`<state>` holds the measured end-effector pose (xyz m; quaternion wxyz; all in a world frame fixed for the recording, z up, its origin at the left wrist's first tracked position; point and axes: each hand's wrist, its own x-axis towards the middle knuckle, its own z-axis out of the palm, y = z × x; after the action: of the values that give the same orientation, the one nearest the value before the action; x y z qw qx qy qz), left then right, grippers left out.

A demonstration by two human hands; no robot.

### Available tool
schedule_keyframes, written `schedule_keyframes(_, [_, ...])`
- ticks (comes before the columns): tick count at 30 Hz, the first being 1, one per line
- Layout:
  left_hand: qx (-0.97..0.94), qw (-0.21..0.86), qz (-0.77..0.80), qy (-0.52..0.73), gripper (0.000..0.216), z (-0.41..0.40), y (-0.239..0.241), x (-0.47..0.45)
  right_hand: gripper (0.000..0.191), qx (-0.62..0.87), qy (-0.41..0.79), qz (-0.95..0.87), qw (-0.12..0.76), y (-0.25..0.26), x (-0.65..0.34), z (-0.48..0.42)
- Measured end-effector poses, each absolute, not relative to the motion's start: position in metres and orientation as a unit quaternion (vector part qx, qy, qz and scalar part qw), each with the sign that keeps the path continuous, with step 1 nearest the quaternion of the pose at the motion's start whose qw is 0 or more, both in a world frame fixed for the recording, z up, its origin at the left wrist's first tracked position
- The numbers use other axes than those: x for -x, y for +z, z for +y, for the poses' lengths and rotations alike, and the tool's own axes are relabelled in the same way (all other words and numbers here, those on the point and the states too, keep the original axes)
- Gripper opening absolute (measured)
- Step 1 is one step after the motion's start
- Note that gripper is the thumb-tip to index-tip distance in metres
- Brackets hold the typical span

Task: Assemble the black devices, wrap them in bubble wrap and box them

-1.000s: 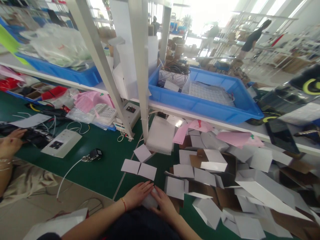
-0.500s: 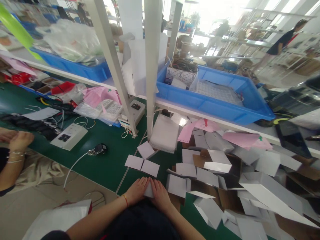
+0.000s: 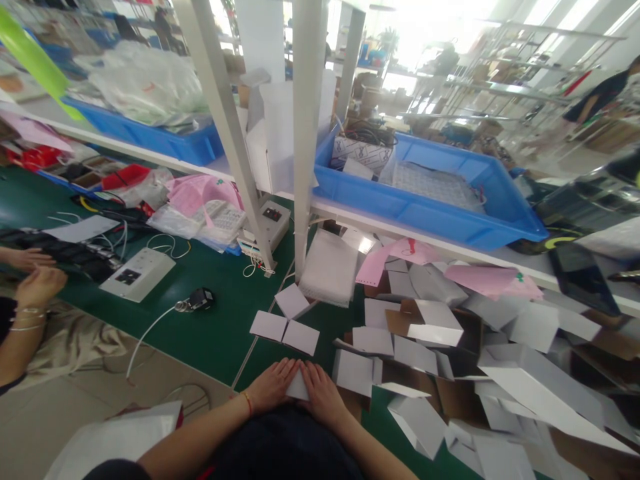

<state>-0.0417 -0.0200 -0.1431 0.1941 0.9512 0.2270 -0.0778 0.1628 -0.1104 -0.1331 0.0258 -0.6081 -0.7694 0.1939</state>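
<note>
A small white piece of paper [image 3: 298, 387] lies at the table's front edge, close to my body. From its left side, my left hand [image 3: 273, 385] presses on it with the fingers together. My right hand [image 3: 320, 390] does the same from the right, its fingertips almost meeting those of the left. Whether the paper is folded is hard to see under the fingers. Just beyond my hands are three white paper squares [image 3: 301, 337], perhaps folded sheets, close together on the green tabletop [image 3: 227, 340].
Many open white cardboard boxes [image 3: 417, 420] crowd the right side. A white padded stack [image 3: 329, 267] lies by the shelf post [image 3: 305, 133]. Blue bins [image 3: 440, 217] stand on the shelf. A black connector [image 3: 201, 299] with cable lies left, near a co-worker's hands [image 3: 43, 283].
My fingers have shifted slightly on the paper, and a bit more of it shows. The co-worker's hands at left have moved a little. A person at far right has moved further right.
</note>
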Motion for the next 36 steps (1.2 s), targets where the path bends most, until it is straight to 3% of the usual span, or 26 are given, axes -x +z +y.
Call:
schedule_keyframes(7, [-0.956,0.179,0.225,-0.058,0.089,-0.023,-0.145,0.043,0.082,0.606,0.173,-0.776,0.034,-0.141,-0.162,-0.115])
schedule_keyframes(11, [-0.951,0.172,0.247,-0.077,0.082,-0.028,-0.147,0.036,0.070,0.611,0.160,-0.775,0.028,-0.145,-0.159,-0.115])
schedule_keyframes(17, [-0.939,0.187,0.276,-0.079,0.073,-0.025,-0.140,0.045,0.081,0.600,0.176,-0.779,0.047,-0.139,-0.162,-0.115])
schedule_keyframes(22, [-0.921,0.181,0.341,-0.051,0.073,0.000,-0.122,0.099,0.055,0.628,0.171,-0.757,0.067,-0.123,-0.183,-0.130])
schedule_keyframes(26, [-0.898,0.128,0.420,-0.008,0.074,0.025,-0.110,0.134,0.049,0.680,0.149,-0.713,0.083,-0.115,-0.211,-0.147])
schedule_keyframes(29, [-0.871,0.117,0.476,0.027,0.098,0.040,-0.108,0.140,0.060,0.730,0.098,-0.671,0.089,-0.121,-0.233,-0.157])
schedule_keyframes(33, [-0.851,0.206,0.483,0.004,0.131,0.055,-0.115,0.131,0.103,0.754,-0.002,-0.652,0.080,-0.142,-0.255,-0.165])
schedule_keyframes(36, [-0.855,0.234,0.463,-0.013,0.136,0.058,-0.120,0.122,0.099,0.766,-0.009,-0.640,0.061,-0.154,-0.263,-0.160])
